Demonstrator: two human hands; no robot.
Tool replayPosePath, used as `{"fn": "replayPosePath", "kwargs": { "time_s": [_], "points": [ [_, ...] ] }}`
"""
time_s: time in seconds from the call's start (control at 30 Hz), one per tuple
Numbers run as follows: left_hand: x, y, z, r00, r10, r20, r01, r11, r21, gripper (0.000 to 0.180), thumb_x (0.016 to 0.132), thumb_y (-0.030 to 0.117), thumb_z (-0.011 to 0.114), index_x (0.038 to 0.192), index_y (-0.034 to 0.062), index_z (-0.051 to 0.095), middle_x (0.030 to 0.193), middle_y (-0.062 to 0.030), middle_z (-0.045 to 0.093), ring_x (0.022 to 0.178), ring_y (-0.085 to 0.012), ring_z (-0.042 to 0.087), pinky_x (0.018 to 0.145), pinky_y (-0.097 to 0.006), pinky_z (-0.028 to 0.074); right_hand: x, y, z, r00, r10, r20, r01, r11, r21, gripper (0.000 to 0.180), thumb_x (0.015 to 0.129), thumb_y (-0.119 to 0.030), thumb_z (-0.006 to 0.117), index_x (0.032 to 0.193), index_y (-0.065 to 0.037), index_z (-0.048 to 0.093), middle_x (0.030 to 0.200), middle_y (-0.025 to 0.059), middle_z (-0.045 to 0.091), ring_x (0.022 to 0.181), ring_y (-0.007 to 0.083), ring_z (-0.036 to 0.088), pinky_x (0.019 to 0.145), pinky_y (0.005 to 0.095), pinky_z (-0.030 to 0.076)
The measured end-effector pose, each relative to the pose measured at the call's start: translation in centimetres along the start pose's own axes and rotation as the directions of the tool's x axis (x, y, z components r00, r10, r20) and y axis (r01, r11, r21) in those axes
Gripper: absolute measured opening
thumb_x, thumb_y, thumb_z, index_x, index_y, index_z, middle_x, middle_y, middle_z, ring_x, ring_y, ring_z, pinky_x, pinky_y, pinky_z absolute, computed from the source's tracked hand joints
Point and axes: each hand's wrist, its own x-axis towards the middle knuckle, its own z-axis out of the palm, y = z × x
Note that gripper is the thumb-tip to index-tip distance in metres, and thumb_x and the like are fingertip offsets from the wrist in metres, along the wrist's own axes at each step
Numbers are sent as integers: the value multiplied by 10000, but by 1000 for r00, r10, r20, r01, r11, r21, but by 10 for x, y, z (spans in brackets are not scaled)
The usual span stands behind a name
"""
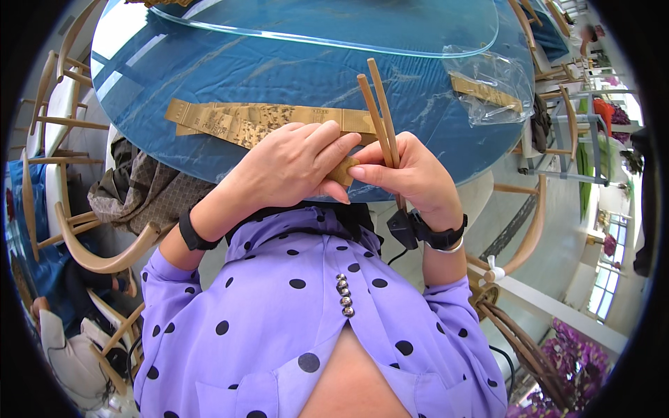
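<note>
In my right hand [419, 175] a pair of brown chopsticks [380, 111] stands nearly upright, tips leaning away from me. The thumb and fingers of that hand also pinch the end of a gold paper chopstick sleeve [342, 171]. My left hand [289, 161] is closed over the same sleeve, its fingers curled and covering most of it. Just beyond my hands, long flat gold paper sleeves [233, 118] with dark printing overlap on the table, and my left hand hides part of them.
The blue marble-patterned table [411, 94] carries a raised glass turntable [334, 28] at its far side. A clear plastic bag [512, 76] with a gold sleeve [486, 93] lies at the right. Wooden chairs [115, 261] stand around, one with a patterned brown cloth [143, 191] beside it.
</note>
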Motion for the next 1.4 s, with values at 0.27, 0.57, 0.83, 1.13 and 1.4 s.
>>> {"fn": "replayPosePath", "kwargs": {
  "time_s": [0.27, 0.57, 0.83, 1.13, 1.4],
  "points": [
    [-2, -1, -6, 998, 43, 42, -41, 997, -61, 856, 796, 719, 531, 1283, 18, 599, 946, -85, 537, 807, -262, 610, 724, -384, 504, 2, -7, 1, 991, 41, 126, -40, 999, -9, 183, 917, -120, 773, 1008, 39, 775, 848, 10, 704, 745, 56, 589, 673, 229, 469],
    [4, 2, -8, 994, 50, -99, -50, 999, 0, 492, 863, 516, 683, 970, 60, 535, 904, -72, 497, 816, -237, 612, 726, -358, 497, 4, 7, 9, 1000, -18, -24, 18, 1000, 9, 143, 910, -127, 788, 928, 3, 731, 796, -18, 659, 709, 35, 558, 625, 203, 420],
    [3, 6, -2, 997, 28, -71, -22, 996, 81, 500, 807, 476, 754, 996, 64, 543, 924, -67, 510, 834, -236, 600, 739, -360, 503, 7, 8, 18, 994, -44, -104, 39, 998, -52, 126, 904, -83, 788, 906, 10, 702, 743, -52, 595, 655, 7, 485, 577, 191, 371],
    [3, 5, -4, 999, 31, -41, -24, 987, 156, 386, 882, 401, 710, 976, 71, 535, 914, -55, 499, 843, -194, 590, 754, -331, 492, 5, 0, 18, 980, -49, -193, 7, 978, -210, 130, 888, -90, 742, 859, 21, 680, 682, -44, 571, 623, 17, 466, 546, 213, 365],
    [4, 4, -2, 998, 33, -44, -27, 992, 127, 393, 853, 374, 738, 1006, 66, 548, 925, -55, 516, 849, -203, 596, 758, -339, 499, 4, 3, 19, 975, -75, -211, 19, 967, -255, 150, 883, -107, 758, 871, 26, 687, 672, -46, 563, 615, 13, 456, 528, 220, 356]
  ]
}}
